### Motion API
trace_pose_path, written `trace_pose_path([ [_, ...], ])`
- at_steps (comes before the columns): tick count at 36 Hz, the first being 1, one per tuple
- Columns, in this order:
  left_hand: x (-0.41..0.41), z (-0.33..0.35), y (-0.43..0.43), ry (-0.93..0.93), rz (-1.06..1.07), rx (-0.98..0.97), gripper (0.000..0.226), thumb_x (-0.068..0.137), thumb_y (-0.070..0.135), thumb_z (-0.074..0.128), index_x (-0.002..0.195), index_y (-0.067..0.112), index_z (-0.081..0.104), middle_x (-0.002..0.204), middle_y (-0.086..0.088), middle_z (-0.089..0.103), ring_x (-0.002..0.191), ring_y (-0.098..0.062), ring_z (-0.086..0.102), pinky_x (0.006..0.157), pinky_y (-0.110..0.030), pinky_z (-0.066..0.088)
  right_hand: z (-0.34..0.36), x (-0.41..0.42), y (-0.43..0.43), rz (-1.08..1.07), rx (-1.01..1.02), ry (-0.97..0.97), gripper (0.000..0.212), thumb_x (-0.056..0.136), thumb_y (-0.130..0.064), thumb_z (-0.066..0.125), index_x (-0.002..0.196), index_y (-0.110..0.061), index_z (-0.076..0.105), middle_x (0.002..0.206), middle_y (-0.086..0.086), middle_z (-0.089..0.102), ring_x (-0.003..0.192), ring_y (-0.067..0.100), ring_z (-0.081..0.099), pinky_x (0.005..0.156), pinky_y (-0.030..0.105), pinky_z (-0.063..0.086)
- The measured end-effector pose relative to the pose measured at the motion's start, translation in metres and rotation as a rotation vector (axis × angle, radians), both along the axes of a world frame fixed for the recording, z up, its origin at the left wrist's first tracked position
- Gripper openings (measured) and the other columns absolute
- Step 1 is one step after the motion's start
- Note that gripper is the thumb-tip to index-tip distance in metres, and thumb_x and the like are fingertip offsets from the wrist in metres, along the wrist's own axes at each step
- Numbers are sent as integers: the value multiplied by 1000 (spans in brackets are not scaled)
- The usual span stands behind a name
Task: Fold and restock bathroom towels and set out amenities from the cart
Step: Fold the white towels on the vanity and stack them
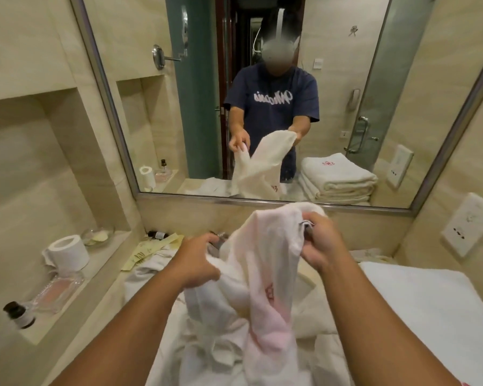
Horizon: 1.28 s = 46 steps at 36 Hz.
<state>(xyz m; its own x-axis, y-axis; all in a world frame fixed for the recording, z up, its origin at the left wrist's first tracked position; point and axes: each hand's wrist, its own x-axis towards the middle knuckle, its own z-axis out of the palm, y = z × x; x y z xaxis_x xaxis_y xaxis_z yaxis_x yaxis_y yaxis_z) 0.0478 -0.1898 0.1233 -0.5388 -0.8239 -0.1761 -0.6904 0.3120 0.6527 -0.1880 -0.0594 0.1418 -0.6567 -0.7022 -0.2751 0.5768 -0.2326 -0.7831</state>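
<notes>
Gripping a white towel point(265, 277) in left hand point(198, 263) and right hand point(322, 246), fingertips buried in folds, countertop beneath mostly hidden

white towel point(265, 274) with red emblem, held up, crumpled, hanging over counter

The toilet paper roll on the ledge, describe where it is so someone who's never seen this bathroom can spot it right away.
Start at the big wall mirror and drop to the recessed stone ledge left of the counter. The toilet paper roll stands upright there, between a glass dish behind it and a clear tray in front. It is the only white paper cylinder on the ledge, with a hollow core on top.
</notes>
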Motion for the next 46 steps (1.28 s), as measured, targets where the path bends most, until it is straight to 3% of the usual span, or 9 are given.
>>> trace_pose_path([
  [8,20,-29,-17,-468,99,-88,38,103,28,50,134,5,54,131,-13,64,115,-26,63,87,-30,51,76,-16,-6,15,-277,103,50,95,11,43,141,-6,54,121,26,67,97,32,72,88,48,61],
  [12,13,-32,-26,32,261,300,37,101,37,51,122,7,62,111,-17,72,100,-38,69,80,-43,59,94,-9,-14,50,-132,369,52,93,15,44,132,-13,61,127,19,68,116,37,66,104,52,51],
  [19,-14,6,-19,748,342,896,39,94,19,57,124,-5,65,122,-28,69,113,-42,67,104,-51,50,48,19,-28,122,122,557,33,101,-4,56,121,-27,67,118,8,71,106,30,68,71,37,58],
  [28,-42,36,-14,937,62,1155,55,79,12,64,129,-13,62,128,-30,63,129,-43,56,118,-54,37,15,38,-33,259,187,736,45,96,-13,69,133,-37,61,118,-1,68,104,23,68,72,34,63],
  [31,-46,41,-14,1046,124,1158,14,86,8,63,84,-4,69,83,-16,64,98,-31,65,114,-45,44,12,41,-32,321,169,825,51,96,-16,68,129,-53,53,120,6,64,102,27,66,75,45,64],
  [34,-52,39,-22,1152,297,1141,46,100,8,46,59,0,63,50,-5,57,52,-16,65,70,-29,62,5,51,-28,376,129,875,44,103,-13,54,125,-50,51,101,7,61,78,19,55,57,31,48],
  [37,-56,35,-28,1218,382,1143,33,105,11,44,91,-9,66,77,-19,70,70,-26,74,86,-38,58,-4,65,-29,419,191,876,16,103,-27,51,92,-32,61,75,-10,56,64,9,44,61,30,38],
  [40,-64,25,-34,1199,446,1164,26,106,14,47,104,-7,63,97,-19,66,109,-29,65,113,-48,44,-4,77,-31,491,293,869,44,80,-69,65,84,-26,57,76,-12,58,68,8,49,65,32,40],
  [46,-64,21,-32,1267,452,1162,25,106,13,51,114,-7,62,89,-17,71,106,-24,67,104,-45,52,-13,83,-31,516,459,1099,37,70,-49,82,91,-20,72,85,-7,71,77,13,65,68,34,51],
])
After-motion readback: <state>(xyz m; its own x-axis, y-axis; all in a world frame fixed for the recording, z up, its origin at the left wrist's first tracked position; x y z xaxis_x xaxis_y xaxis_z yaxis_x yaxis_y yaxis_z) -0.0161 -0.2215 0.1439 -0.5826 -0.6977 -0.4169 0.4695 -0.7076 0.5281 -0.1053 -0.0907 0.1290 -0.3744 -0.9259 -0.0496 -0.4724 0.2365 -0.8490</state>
